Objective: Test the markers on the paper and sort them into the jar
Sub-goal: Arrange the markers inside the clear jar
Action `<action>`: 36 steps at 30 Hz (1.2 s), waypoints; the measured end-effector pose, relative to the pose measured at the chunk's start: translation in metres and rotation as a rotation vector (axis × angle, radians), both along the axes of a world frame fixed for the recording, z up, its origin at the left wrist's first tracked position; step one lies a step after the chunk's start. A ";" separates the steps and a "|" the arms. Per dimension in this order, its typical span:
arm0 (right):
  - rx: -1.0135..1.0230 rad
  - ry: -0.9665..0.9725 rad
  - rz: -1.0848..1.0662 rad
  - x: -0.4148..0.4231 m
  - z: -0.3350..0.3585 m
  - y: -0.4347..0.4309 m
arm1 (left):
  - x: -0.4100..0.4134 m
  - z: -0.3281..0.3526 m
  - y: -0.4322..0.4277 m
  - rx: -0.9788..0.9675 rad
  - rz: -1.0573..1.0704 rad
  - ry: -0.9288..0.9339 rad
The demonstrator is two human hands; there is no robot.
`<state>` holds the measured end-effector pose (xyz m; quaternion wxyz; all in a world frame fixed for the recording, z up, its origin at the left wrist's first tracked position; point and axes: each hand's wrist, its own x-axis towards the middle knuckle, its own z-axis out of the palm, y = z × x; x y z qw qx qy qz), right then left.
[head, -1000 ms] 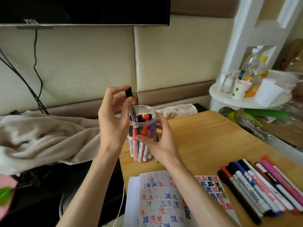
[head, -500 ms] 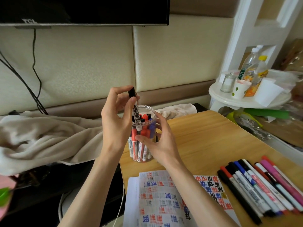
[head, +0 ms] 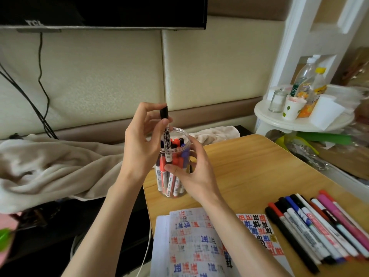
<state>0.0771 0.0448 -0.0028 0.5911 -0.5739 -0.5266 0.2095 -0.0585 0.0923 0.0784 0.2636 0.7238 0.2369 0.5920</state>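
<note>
A clear plastic jar [head: 184, 140] stands at the near-left corner of the wooden table, packed with several red, blue and black markers. My left hand [head: 139, 144] pinches a white black-capped marker [head: 167, 136] upright, its lower end dipping into the jar's mouth. My right hand [head: 194, 172] wraps round the jar's right side, thumb on its front. Paper [head: 195, 244] covered in red, blue and black test marks lies in front of me. A row of several loose markers [head: 319, 226] lies at the right.
The wooden table [head: 255, 168] ends just left of the jar. A beige blanket [head: 50, 168] lies to the left. A white round shelf [head: 283, 120] with bottles and cups stands at the back right. A TV and cables hang above left.
My left hand has carried the black-capped marker slightly right and lower over the jar's mouth. My right hand keeps its hold on the jar.
</note>
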 end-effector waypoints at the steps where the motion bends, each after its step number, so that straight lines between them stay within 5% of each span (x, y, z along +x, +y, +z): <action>1: -0.002 -0.002 -0.001 0.000 0.000 0.000 | 0.000 0.000 0.000 -0.006 0.003 0.018; 9: -0.013 -0.003 -0.007 -0.002 0.001 0.000 | 0.005 0.004 -0.007 -0.024 -0.041 0.280; 17: -0.025 0.012 0.010 -0.001 0.003 -0.002 | 0.000 -0.002 -0.002 -0.083 0.063 0.105; 29: -0.028 0.002 0.062 0.000 0.012 -0.008 | -0.006 0.000 0.000 -0.020 -0.113 0.251; 36: 0.226 -0.156 0.006 -0.003 0.057 0.000 | -0.012 -0.014 0.008 -0.029 -0.109 0.210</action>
